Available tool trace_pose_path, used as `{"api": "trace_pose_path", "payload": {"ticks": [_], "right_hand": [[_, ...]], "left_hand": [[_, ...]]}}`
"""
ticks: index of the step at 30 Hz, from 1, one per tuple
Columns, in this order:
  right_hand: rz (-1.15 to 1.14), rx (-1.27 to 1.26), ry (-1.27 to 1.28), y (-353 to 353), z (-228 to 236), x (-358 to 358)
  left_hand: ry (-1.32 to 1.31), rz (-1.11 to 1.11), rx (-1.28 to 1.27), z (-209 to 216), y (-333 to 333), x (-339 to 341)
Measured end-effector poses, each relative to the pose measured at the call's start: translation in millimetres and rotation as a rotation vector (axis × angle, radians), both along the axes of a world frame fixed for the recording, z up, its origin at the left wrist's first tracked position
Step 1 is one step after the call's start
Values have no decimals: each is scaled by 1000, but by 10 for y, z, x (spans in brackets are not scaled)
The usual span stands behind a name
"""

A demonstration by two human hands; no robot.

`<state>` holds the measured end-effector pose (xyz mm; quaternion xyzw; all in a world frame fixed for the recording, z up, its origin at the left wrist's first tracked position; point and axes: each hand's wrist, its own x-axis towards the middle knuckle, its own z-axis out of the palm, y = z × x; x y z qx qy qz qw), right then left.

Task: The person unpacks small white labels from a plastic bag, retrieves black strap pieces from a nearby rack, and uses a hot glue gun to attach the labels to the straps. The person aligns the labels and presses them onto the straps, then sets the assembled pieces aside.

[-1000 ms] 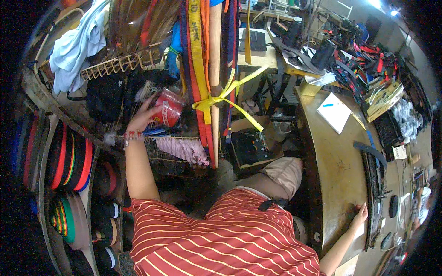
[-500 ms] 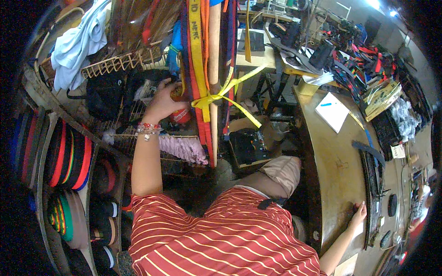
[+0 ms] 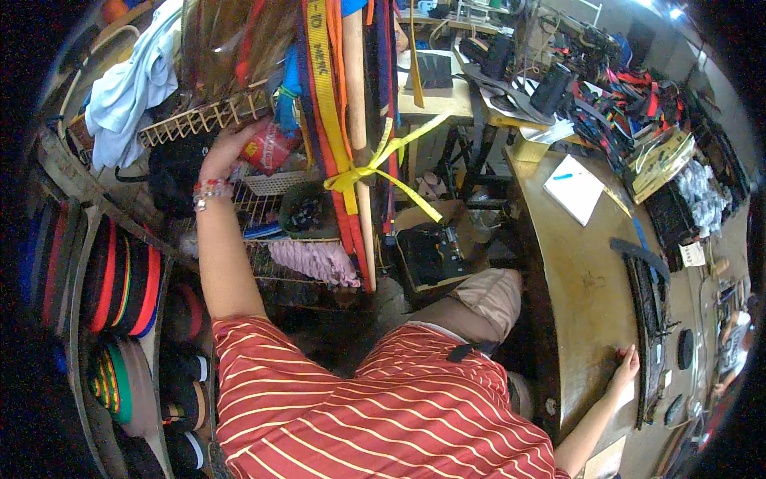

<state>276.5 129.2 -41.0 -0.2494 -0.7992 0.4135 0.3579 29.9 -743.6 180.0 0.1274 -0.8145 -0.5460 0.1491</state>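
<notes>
My left hand [image 3: 227,154] is raised at the upper left, its fingers closed round a red container [image 3: 267,148] with a yellowish patch. The container is tilted just below a wire rack edge [image 3: 209,116], and my fingers partly hide it. Below it are a white basket [image 3: 275,184] and a dark round bowl [image 3: 309,209] with small things inside. My right hand [image 3: 626,367] rests at the far edge of the brown table [image 3: 586,311], next to a dark rail. Its fingers look loosely extended, with nothing visible in them.
A wooden pole [image 3: 359,120] with hanging straps and a yellow tied ribbon [image 3: 363,174] stands right of my left hand. Strap rolls [image 3: 120,271] fill the left shelves. White paper [image 3: 573,191] with a blue pen lies on the table. An open box [image 3: 439,247] sits below.
My left hand has moved left and slightly up with the red container, away from the hanging straps. The basket and bowl behind have come into sight. My right hand has stayed in place.
</notes>
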Motion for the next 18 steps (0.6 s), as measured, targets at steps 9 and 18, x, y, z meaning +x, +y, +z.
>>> {"api": "trace_pose_path", "payload": {"ticks": [9, 18], "right_hand": [[47, -44, 35, 33, -31, -29], [44, -54, 48, 123, -102, -18]], "left_hand": [[204, 29, -366, -490, -471, -325], [240, 240, -933, -1069, -70, -289]]}}
